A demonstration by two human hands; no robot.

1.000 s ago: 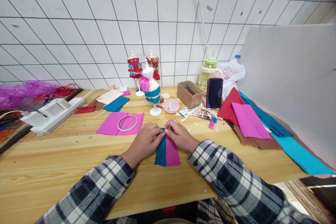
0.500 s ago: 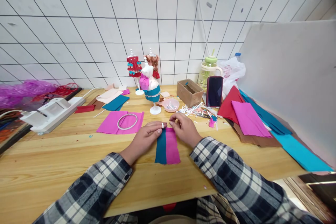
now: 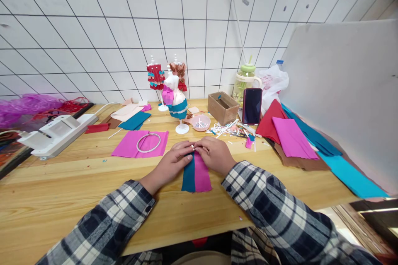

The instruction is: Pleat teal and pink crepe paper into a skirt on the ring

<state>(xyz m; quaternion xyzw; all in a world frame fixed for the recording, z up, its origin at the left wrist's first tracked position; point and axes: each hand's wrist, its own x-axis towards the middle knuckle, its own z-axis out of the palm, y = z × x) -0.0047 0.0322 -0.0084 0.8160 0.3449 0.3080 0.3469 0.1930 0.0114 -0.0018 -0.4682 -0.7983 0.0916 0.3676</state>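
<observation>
A two-tone piece of crepe paper [image 3: 202, 176], teal on its left half and magenta on its right, lies on the table in front of me. My left hand [image 3: 174, 158] rests over its upper edge, the fingers close together and the thumb on the teal side. A small white strip, like a bit of tape [image 3: 192, 147], sits at the tip of a left finger. With thumb and finger pinched, my right hand [image 3: 216, 154] meets that strip at the top of the paper. The fingertips partly hide the strip and the paper's top edge.
Left of the hands, a silver ring [image 3: 148, 143] lies on a magenta sheet [image 3: 122, 145]. Behind stand small dress forms [image 3: 178, 103], a pink dish [image 3: 200, 122], a cardboard box [image 3: 223, 108] and a phone [image 3: 252, 106]. Coloured paper [image 3: 294, 138] is piled right; a power strip [image 3: 62, 136] lies left.
My right hand has moved left, and its fingertips now touch the white strip on the left finger. The view has shifted slightly; the crepe paper stays under the hands.
</observation>
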